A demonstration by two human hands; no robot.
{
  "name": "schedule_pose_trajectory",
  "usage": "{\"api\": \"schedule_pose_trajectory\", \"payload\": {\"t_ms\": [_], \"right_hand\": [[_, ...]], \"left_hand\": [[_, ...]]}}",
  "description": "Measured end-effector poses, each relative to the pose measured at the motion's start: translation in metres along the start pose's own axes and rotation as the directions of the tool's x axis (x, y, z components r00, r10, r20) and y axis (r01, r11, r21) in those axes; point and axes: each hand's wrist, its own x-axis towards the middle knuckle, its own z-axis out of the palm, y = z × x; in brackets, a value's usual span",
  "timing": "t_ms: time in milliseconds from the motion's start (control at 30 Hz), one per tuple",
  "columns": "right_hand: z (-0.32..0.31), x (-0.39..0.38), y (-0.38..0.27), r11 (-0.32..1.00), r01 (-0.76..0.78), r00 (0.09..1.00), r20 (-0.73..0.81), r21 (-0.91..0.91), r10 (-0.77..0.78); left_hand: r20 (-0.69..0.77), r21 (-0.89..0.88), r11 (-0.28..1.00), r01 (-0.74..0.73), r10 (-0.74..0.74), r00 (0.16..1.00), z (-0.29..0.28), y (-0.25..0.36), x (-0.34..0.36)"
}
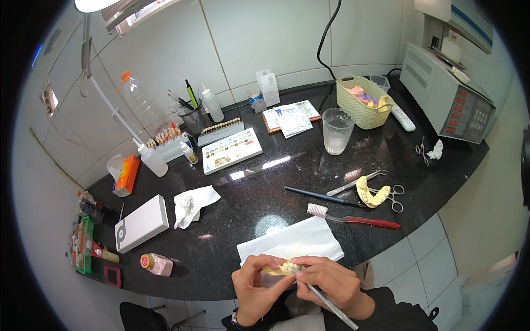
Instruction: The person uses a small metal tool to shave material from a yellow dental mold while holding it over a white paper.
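Observation:
A yellow plaster dental model (286, 268) is held over the front edge of the black counter, partly hidden by fingers. My left hand (255, 287) grips it from the left, thumb below and fingers above. In my right hand (329, 281) is a slim grey metal carving tool (333, 307), held like a pen, its tip against the model's teeth. The right fingers also touch the model's edge. Beneath and beyond the hands lies a white paper tissue (295, 240) with fine yellow crumbs on it.
Right of the tissue lie a red toothbrush (359, 220), a dark blue brush (320, 196), tweezers (356, 183), scissors (397, 198) and another yellow dental model (371, 194). Farther back are a plastic cup (337, 132), a green basket (361, 113) and a paint palette (232, 151). At left stands a pink-filled bottle (157, 265).

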Motion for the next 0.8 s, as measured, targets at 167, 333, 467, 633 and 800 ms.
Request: {"api": "schedule_pose_trajectory", "payload": {"t_ms": [167,333,467,633,800], "right_hand": [[0.0036,0.0003,-0.0032,0.999,-0.046,0.999,-0.021,0.002,0.046],[0.0083,-0.0004,-0.0049,0.997,-0.078,0.995,-0.068,0.002,0.078],[0.0033,0.0001,-0.0031,0.996,-0.078,0.994,-0.071,0.041,0.080],[-0.0008,0.0024,-0.0007,0.996,-0.064,0.998,-0.025,0.065,0.066],[-0.0004,0.0031,0.0007,0.996,-0.055,0.998,-0.012,0.070,0.056]], "left_hand": [[-0.028,-0.003,1.000,0.003,-0.003,1.000,0.0015,0.0017,0.0014],[-0.018,-0.044,0.999,-0.029,0.028,0.999,-0.0006,-0.0014,0.0022],[0.003,-0.056,0.998,0.012,-0.011,1.000,-0.0003,0.0011,0.0036],[-0.024,-0.024,0.998,0.054,-0.054,0.998,0.0019,0.0035,0.0045],[-0.030,-0.047,0.998,0.043,-0.044,0.999,-0.0004,0.0027,0.0026]]}}
